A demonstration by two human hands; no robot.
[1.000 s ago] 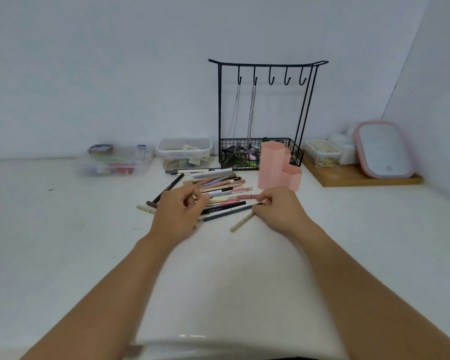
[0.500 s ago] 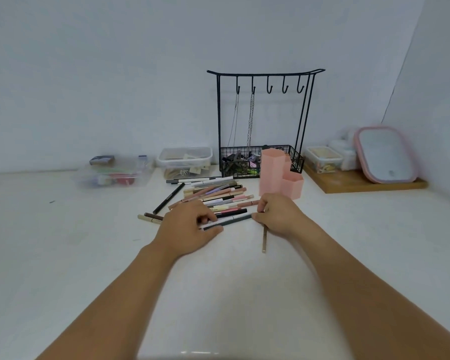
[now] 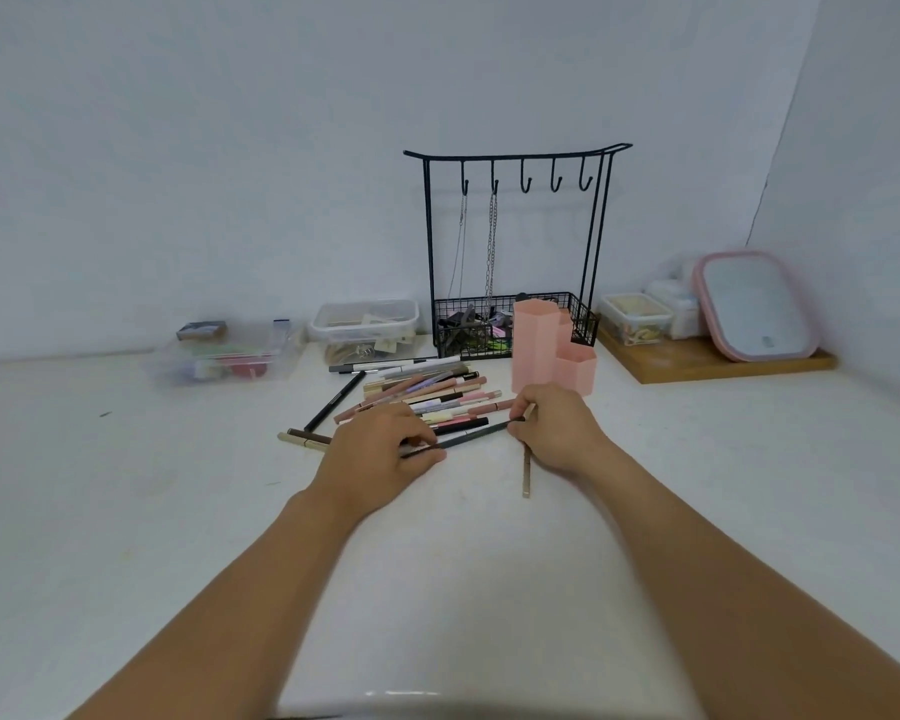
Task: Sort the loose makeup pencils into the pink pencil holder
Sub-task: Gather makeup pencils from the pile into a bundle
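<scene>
Just below the middle of the frame, both hands rest on the white worktop [image 3: 126, 511] at the near edge of a heap of loose makeup pencils [image 3: 427, 394]. The left hand [image 3: 380, 452] lies palm down, its fingertips pinching the near end of a dark pencil [image 3: 468, 433] that slants up to the right. The right hand [image 3: 554, 428] has its fingers curled around a tan pencil [image 3: 527, 470], whose free end points straight down the frame (its upper end is hidden inside the fingers). The far tip of the dark pencil meets the right hand's fingers; whether they also hold it, I cannot tell.

The pink pencil holder [image 3: 546, 350] stands upright just above the right hand, to the right of the heap. Behind it rises a black wire rack [image 3: 515, 252] with hooks, chains and a basket. Clear plastic boxes [image 3: 365, 322] sit at centre left, and a pink-rimmed mirror [image 3: 754, 306] leans on a wooden board [image 3: 718, 363] at the right.
</scene>
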